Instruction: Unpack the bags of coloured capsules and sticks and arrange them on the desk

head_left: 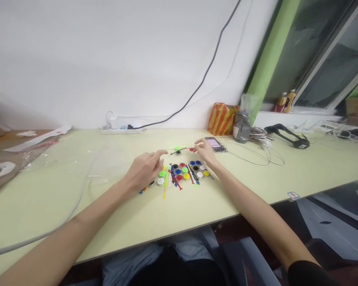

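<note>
Small plastic discs (183, 171) in green, red, blue, yellow, white and black lie bunched near the middle of the table (77, 190), mixed with thin coloured sticks (166, 186) that fan out toward the near edge, all within easy reach of both arms. A little farther back, a green disc (177, 148) and a red disc (191, 149) lie apart from the bunch, with what seems to be a thin stick between them; the view is too small to be sure.

The right hand (205, 151) reaches to the red disc, fingertips drawn together on or just beside it, apparently pinching it. The left hand (145, 168) hovers over the left side of the bunch, fingers loosely curled and partly spread, holding nothing that shows.

Just beyond the right hand lies a phone (214, 143). Along the far edge stand a power strip (121, 128), a striped orange bag (221, 118) and a grey pouch (242, 126); a grey cable (65, 216) trails over the left part.
</note>
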`<action>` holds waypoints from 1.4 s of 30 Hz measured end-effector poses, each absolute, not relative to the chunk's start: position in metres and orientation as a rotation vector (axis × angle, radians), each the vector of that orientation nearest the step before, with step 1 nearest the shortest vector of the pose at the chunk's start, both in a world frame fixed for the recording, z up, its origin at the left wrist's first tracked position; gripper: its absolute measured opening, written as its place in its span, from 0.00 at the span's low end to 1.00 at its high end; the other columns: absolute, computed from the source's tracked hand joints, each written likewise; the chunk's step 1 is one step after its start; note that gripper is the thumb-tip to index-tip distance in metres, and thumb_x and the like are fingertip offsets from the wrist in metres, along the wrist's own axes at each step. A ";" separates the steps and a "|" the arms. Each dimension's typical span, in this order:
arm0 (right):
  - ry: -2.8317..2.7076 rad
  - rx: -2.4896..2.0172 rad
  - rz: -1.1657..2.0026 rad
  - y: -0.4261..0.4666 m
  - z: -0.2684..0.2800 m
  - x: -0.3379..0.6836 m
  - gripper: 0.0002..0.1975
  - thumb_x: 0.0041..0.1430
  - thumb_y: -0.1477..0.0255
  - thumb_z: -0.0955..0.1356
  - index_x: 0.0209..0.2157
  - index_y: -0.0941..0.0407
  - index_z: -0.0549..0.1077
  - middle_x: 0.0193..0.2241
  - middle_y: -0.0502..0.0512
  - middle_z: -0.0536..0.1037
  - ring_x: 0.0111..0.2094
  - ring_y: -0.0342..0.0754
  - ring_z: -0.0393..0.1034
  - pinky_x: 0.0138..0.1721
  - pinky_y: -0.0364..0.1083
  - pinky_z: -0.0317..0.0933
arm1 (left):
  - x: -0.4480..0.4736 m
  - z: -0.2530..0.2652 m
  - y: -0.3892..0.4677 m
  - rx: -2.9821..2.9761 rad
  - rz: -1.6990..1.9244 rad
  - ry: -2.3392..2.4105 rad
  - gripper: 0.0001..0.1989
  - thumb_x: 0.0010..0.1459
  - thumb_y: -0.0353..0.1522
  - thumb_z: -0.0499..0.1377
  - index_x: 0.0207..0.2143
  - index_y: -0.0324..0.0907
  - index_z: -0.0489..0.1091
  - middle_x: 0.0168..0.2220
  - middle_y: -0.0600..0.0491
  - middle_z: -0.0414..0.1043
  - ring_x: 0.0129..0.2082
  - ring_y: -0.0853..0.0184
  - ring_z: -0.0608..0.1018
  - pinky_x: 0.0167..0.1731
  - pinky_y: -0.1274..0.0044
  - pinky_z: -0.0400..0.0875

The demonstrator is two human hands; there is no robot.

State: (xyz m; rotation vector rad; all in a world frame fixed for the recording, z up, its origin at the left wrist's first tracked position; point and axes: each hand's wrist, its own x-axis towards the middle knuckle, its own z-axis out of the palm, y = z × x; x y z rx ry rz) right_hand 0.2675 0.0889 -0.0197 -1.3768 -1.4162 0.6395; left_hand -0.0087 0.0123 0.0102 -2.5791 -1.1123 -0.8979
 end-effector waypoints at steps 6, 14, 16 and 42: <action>-1.745 -1.355 0.595 0.106 -0.033 0.279 0.14 0.55 0.75 0.62 0.43 0.56 0.69 0.24 0.48 0.73 0.28 0.47 0.67 0.32 0.44 0.57 | -0.011 0.009 0.015 -2.557 -0.917 -1.090 0.18 0.67 0.30 0.47 0.57 0.42 0.63 0.26 0.57 0.70 0.26 0.66 0.72 0.32 0.76 0.66; -1.965 -1.372 0.395 0.111 -0.035 0.280 0.08 0.62 0.77 0.63 0.36 0.58 0.75 0.31 0.55 0.79 0.30 0.46 0.67 0.34 0.43 0.55 | -0.023 0.010 0.027 -2.503 -0.828 -1.026 0.19 0.69 0.31 0.47 0.59 0.39 0.63 0.28 0.54 0.73 0.28 0.64 0.75 0.37 0.72 0.68; -1.988 -1.348 0.396 0.109 -0.035 0.279 0.08 0.63 0.77 0.64 0.36 0.58 0.75 0.31 0.55 0.80 0.31 0.46 0.68 0.35 0.43 0.56 | -0.026 0.010 0.030 -2.497 -0.815 -1.037 0.18 0.69 0.31 0.46 0.58 0.39 0.65 0.28 0.54 0.73 0.29 0.63 0.75 0.36 0.72 0.68; -2.122 -1.373 0.905 0.092 0.013 0.327 0.06 0.47 0.76 0.71 0.30 0.58 0.79 0.25 0.55 0.80 0.28 0.47 0.70 0.28 0.42 0.60 | -0.028 0.007 0.034 -2.621 -0.695 -1.025 0.17 0.65 0.30 0.48 0.39 0.43 0.77 0.29 0.49 0.76 0.29 0.62 0.75 0.34 0.72 0.69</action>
